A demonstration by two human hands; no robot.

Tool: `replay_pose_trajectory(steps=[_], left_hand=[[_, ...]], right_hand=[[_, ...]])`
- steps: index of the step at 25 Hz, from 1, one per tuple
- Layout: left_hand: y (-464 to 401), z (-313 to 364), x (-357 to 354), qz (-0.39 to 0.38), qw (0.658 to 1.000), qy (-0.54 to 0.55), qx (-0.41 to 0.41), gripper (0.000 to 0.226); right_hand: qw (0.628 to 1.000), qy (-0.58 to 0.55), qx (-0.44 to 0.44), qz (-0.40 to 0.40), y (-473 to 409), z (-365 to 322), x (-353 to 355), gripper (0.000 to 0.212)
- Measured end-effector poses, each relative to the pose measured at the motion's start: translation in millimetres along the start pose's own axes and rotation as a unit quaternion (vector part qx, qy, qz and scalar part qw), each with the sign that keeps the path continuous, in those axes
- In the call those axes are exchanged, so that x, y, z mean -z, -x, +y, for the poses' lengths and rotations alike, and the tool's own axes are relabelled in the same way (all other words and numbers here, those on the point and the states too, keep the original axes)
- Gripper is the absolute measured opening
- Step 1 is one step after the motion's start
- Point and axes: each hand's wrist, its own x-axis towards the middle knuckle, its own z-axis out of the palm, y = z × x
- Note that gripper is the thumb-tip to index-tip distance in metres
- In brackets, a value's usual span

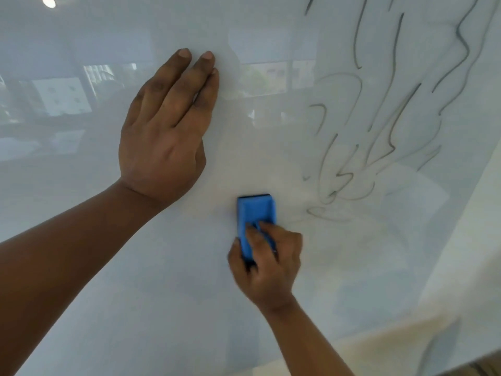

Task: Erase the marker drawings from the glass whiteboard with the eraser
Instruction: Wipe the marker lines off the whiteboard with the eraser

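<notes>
A glass whiteboard (81, 240) fills the view. Dark wavy marker lines (390, 118) cover its upper right part, with fainter smeared strokes (325, 213) lower down. My left hand (165, 131) rests flat on the glass, fingers straight and pointing up. My right hand (268, 264) grips the lower end of a blue eraser (254, 213), which lies against the board just left of the smeared strokes. The eraser's dark pad edge shows at its top.
The board's right edge (461, 240) runs diagonally down the right side, with a pale wall beyond it. Reflections of windows and a ceiling light (48, 2) show in the glass.
</notes>
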Motion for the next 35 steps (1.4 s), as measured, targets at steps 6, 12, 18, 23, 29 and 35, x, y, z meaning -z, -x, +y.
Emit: replay_pose_trajectory(steps=[6, 12, 18, 23, 29, 35], left_hand=[[8.6, 2.5, 0.2, -0.008, 1.0, 0.01, -0.018, 0.043], [13.9, 3.1, 2.3, -0.015, 0.999, 0.016, -0.034, 0.038], [20.0, 5.2, -0.1, -0.022, 0.999, 0.018, -0.043, 0.04], [25.1, 8.8, 4.4, -0.034, 0.998, 0.026, -0.047, 0.04], [25.3, 6.8, 3.5, -0.047, 0.997, 0.027, -0.048, 0.043], [26.5, 10.8, 4.9, -0.053, 0.997, 0.028, -0.043, 0.044]], right_hand=[[0.977, -0.022, -0.162, 0.135, -21.8, 14.7, -17.2, 0.026], [0.997, -0.017, -0.071, 0.038, 14.3, -2.4, -12.7, 0.023], [0.988, -0.037, -0.127, 0.083, 16.1, -31.2, -39.4, 0.023], [0.99, 0.007, -0.14, 0.031, 56.5, -7.5, -11.1, 0.026], [0.984, -0.044, -0.156, 0.078, 18.6, -44.4, -46.1, 0.026], [0.974, -0.008, -0.207, 0.088, 22.8, -8.2, -12.7, 0.03]])
